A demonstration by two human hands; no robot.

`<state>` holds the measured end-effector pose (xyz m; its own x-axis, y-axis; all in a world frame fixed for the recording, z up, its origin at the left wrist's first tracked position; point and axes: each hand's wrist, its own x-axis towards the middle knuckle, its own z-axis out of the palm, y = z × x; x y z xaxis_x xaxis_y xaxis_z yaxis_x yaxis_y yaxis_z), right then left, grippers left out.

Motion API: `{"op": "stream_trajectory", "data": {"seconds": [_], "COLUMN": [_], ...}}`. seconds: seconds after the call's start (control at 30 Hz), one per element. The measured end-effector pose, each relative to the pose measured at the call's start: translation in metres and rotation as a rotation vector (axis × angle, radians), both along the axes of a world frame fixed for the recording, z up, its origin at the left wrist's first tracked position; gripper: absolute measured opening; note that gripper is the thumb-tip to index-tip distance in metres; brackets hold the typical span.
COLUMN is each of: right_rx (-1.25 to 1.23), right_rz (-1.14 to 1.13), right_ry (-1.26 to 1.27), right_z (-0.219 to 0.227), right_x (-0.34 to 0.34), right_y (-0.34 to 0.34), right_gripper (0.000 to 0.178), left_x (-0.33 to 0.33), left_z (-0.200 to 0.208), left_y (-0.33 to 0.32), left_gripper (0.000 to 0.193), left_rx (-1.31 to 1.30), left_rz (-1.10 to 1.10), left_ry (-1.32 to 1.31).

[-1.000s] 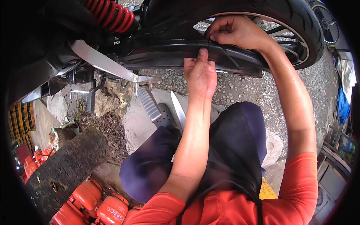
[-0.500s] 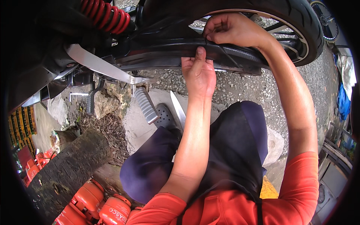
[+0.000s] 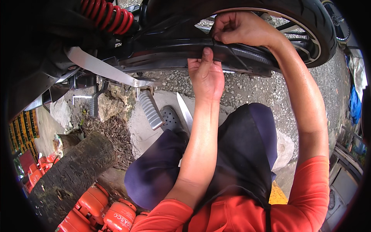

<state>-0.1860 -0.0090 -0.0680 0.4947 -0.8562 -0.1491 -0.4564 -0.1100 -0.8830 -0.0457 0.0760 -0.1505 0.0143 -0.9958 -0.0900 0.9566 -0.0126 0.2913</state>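
A long black chain cover [image 3: 166, 52] runs across the upper middle, beside the spoked wheel [image 3: 309, 42] of a motorcycle. My left hand [image 3: 206, 75] grips its lower edge, thumb pressed on the near face and fingers curled underneath, partly hidden. Above it, on the wheel side, my right hand [image 3: 241, 29] is closed in a pinch at the cover's upper edge. A thin black strip [image 3: 213, 43] runs down from the pinching fingertips to the cover; its full shape is hard to make out.
To the left are a red shock spring [image 3: 110, 15], a silver metal arm [image 3: 100, 67] and a ribbed footpeg [image 3: 150, 110]. A log [image 3: 73, 168] and several orange gas cylinders [image 3: 119, 216] lie lower left. A pointed pale blade [image 3: 184, 110] shows beside my shoe [image 3: 170, 118].
Both hands keep nearly the same places on the chain cover. My right fingers have shifted very slightly; the whole view has moved a little.
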Motion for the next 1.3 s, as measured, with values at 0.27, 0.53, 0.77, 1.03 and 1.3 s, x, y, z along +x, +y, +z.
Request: {"op": "stream_trajectory", "data": {"seconds": [0.27,0.53,0.77,1.03,1.3], "right_rx": [-0.036,-0.002,0.058,0.090,0.061], "right_rz": [-0.025,-0.047,-0.026,0.006,-0.046], "right_ry": [-0.063,-0.092,-0.014,-0.020,0.049], "right_z": [-0.005,-0.009,-0.008,-0.001,0.003], "right_x": [0.000,0.005,-0.002,-0.001,0.003], "right_y": [0.002,0.001,-0.002,0.002,0.004], "right_gripper": [0.017,0.014,0.013,0.013,0.012], "left_x": [0.002,-0.003,-0.001,0.006,0.009], "left_z": [-0.002,-0.003,-0.001,-0.002,-0.001], "left_y": [0.000,-0.004,-0.004,0.001,0.003], "left_gripper": [0.027,0.030,0.029,0.032,0.035], "left_rx": [0.035,0.050,0.006,-0.021,0.011], "left_rz": [-0.035,0.003,-0.011,-0.098,-0.133], "left_ry": [-0.034,-0.060,-0.028,-0.020,0.023]}}
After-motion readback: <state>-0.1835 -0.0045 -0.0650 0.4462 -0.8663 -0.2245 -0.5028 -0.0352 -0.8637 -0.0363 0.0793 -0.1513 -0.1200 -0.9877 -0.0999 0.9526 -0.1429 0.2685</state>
